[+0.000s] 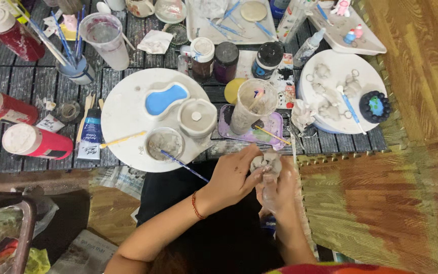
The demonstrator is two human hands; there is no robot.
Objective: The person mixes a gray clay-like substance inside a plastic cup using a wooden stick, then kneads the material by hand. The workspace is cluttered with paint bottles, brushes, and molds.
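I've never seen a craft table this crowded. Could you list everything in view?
round white tray: one, white, table centre, with blue mould
red bottles: three, white caps, table left
paint tube: one, blue, beside tray
brush cup: one, blue brushes, upper left
jars: three, dark, top centre
clear cup: one, on purple tray
white plate: one, right, with pale figures
small pale figure: one, whitish, held in both hands
left hand: on figure
right hand: under figure
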